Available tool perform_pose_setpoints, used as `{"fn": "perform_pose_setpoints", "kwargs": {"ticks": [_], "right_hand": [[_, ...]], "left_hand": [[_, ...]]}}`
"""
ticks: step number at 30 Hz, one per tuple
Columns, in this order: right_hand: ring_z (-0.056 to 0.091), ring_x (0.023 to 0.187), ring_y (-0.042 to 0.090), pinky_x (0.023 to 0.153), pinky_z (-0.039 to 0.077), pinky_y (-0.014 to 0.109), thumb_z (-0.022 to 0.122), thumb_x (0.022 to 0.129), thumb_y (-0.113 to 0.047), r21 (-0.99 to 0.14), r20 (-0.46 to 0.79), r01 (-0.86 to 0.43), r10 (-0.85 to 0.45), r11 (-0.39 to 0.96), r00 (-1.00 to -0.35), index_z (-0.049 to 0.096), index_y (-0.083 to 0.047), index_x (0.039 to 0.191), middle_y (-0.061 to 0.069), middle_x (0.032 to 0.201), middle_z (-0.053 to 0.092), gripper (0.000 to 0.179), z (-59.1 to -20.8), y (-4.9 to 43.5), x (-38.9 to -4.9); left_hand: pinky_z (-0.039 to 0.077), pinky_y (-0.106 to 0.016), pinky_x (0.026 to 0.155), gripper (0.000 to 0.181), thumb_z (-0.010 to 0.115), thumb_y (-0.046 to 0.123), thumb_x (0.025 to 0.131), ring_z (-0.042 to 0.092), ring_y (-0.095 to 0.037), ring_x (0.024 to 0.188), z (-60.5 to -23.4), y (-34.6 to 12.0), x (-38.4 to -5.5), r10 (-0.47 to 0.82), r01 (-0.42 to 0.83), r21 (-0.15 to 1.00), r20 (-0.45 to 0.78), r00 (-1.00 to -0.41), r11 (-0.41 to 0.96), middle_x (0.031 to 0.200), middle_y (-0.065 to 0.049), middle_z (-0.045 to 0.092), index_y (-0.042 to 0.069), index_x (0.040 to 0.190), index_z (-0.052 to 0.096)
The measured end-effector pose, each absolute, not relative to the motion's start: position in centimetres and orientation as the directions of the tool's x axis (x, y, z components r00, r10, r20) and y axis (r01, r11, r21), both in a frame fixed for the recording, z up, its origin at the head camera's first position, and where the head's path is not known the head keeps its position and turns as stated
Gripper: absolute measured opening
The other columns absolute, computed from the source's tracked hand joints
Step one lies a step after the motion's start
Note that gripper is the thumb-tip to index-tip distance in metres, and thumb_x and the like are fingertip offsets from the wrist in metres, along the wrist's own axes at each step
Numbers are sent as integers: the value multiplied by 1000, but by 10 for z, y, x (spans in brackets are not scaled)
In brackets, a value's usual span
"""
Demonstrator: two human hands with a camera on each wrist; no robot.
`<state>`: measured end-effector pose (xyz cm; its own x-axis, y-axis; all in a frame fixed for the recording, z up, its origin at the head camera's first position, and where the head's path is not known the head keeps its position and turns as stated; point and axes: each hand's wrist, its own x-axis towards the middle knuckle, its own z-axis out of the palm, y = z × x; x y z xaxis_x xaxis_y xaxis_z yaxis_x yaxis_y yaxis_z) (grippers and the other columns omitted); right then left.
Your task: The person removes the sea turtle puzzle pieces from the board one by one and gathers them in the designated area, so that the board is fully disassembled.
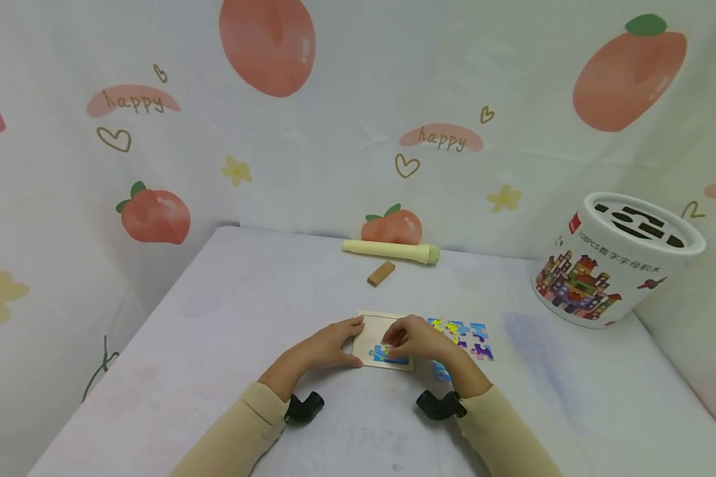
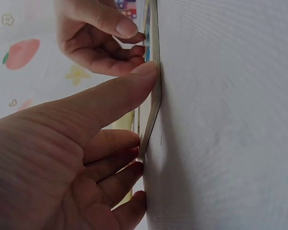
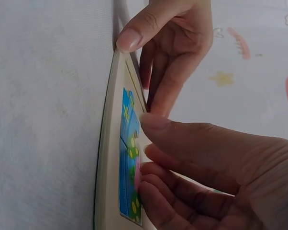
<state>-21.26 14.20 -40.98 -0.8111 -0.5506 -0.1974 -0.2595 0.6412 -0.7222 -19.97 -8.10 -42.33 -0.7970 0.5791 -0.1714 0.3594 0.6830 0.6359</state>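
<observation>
A shallow wooden puzzle board lies on the table, with joined blue puzzle pieces along its near side. My left hand grips the board's left edge, thumb at the near corner and fingers along the far part of that side. Over the board, my right hand has its fingers curled down and holds a puzzle piece at the near row. Its fingertips hide part of that piece. More loose puzzle pieces in blue, yellow and purple lie right of the board, partly behind the right wrist.
Beyond the board lie a small brown wooden block and a pale yellow toy microphone. A large white printed bucket with a slotted lid stands at the back right. A fruit-patterned cloth hangs behind the table.
</observation>
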Motion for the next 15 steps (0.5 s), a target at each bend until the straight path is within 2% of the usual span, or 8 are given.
{"fn": "perform_pose_setpoints", "kwargs": {"ticks": [7, 15], "right_hand": [[54, 69, 10, 65, 51, 22, 75, 76, -8, -720, -234, -199, -503, 665, -832, 69, -4, 85, 1, 77, 64, 12, -410, 137, -211], [52, 69, 11, 64, 48, 22, 77, 74, -6, -685, -229, -222, -494, 694, -839, 65, -4, 84, 1, 76, 60, 16, -409, 135, -209]], "left_hand": [[24, -44, 115, 74, 72, 26, 82, 23, -29, 142, -423, -81, -200, 575, 358, 628, -177, -799, 691, 153, -9, 26, -1, 141, 36], [23, -44, 115, 74, 72, 25, 81, 23, -29, 142, -422, -81, -199, 571, 354, 635, -169, -803, 686, 153, -9, 27, -1, 141, 37]]}}
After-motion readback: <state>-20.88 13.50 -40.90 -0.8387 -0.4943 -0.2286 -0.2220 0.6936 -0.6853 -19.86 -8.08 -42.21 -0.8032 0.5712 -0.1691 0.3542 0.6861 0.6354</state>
